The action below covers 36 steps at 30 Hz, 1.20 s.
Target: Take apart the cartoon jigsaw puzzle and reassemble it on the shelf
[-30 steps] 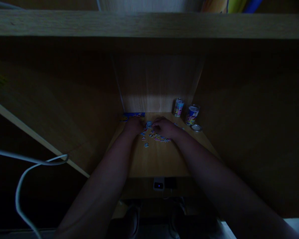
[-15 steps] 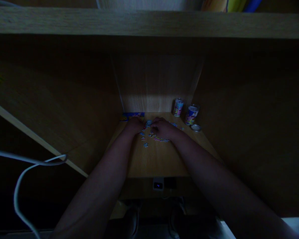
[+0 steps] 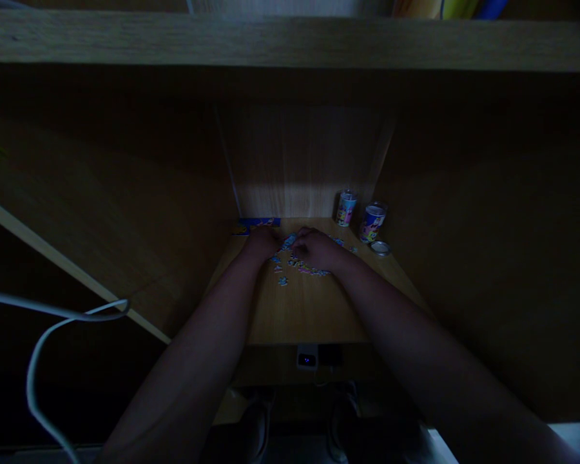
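Observation:
On the wooden board, several small blue and multicoloured jigsaw puzzle pieces [image 3: 307,269] lie loosely scattered. My left hand [image 3: 262,245] is closed at the left edge of a light blue puzzle piece [image 3: 289,240], fingertips on it. From the right, my right hand [image 3: 315,248] has its fingers curled in a pinch at the other edge of that piece. Dim light and the backs of the hands hide part of the fingertips. A single puzzle piece [image 3: 283,281] lies nearer to me. Behind my left hand is a flat blue picture sheet [image 3: 258,223].
Two printed cans, a lighter blue one [image 3: 346,209] and a darker one [image 3: 372,222], stand at the back right. A round metal lid [image 3: 380,248] lies before them. Wooden walls close in both sides, and a shelf edge [image 3: 290,42] crosses above. A white cable [image 3: 43,348] hangs left.
The light blue piece between my hands has tilted or turned slightly and shows more of its surface. Both hands have barely shifted; the cans and loose pieces stay put.

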Each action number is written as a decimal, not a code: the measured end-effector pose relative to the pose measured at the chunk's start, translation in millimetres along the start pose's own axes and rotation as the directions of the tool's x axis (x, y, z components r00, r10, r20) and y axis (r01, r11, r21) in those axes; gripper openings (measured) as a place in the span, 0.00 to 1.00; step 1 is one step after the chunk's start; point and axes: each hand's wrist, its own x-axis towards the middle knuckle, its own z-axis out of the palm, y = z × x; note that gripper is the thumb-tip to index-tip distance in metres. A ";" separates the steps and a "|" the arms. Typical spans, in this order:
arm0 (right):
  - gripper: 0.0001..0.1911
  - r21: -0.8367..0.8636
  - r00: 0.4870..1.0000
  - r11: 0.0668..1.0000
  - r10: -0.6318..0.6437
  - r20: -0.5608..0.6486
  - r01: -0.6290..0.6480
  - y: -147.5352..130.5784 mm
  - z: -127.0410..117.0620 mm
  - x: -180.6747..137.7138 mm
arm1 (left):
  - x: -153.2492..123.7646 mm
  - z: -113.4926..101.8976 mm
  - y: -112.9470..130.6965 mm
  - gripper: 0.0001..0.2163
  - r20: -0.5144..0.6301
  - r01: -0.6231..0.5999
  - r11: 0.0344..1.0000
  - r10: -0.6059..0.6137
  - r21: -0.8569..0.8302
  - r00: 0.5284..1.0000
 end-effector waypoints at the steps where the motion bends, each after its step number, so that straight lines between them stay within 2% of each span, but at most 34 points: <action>1: 0.11 -0.013 1.000 1.000 0.020 -0.004 -0.020 -0.2 -1.3 -0.1 | 0.2 0.3 -0.3 0.13 -0.001 -0.012 1.000 0.012 -0.016 1.000; 7: 0.15 -0.161 0.973 0.960 0.217 -0.080 -0.228 7.3 -11.2 0.0 | 4.1 6.6 -5.6 0.12 -0.035 -0.088 0.985 0.083 -0.148 0.996; 12: 0.16 -0.197 0.959 0.939 0.276 -0.057 -0.282 17.0 -9.9 -0.7 | 10.3 15.3 -12.0 0.11 -0.074 -0.145 0.953 0.130 -0.267 0.989; 18: 0.12 -0.078 0.938 0.940 0.320 -0.134 -0.332 26.4 -1.2 -0.5 | 15.6 20.6 -14.3 0.11 -0.117 -0.211 0.910 0.180 -0.358 0.977; 24: 0.09 0.252 0.898 0.914 0.377 -0.229 -0.319 32.1 3.0 0.5 | 17.1 19.6 -13.1 0.10 -0.180 -0.270 0.866 0.211 -0.420 0.961; 28: 0.11 0.391 0.870 0.872 0.415 -0.266 -0.296 31.6 4.4 0.0 | 15.4 18.0 -10.8 0.10 -0.230 -0.299 0.834 0.213 -0.463 0.950; 36: 0.13 0.573 0.856 0.777 0.461 -0.234 -0.262 27.8 1.0 2.0 | 10.5 14.5 -7.6 0.08 -0.314 -0.347 0.766 0.199 -0.540 0.928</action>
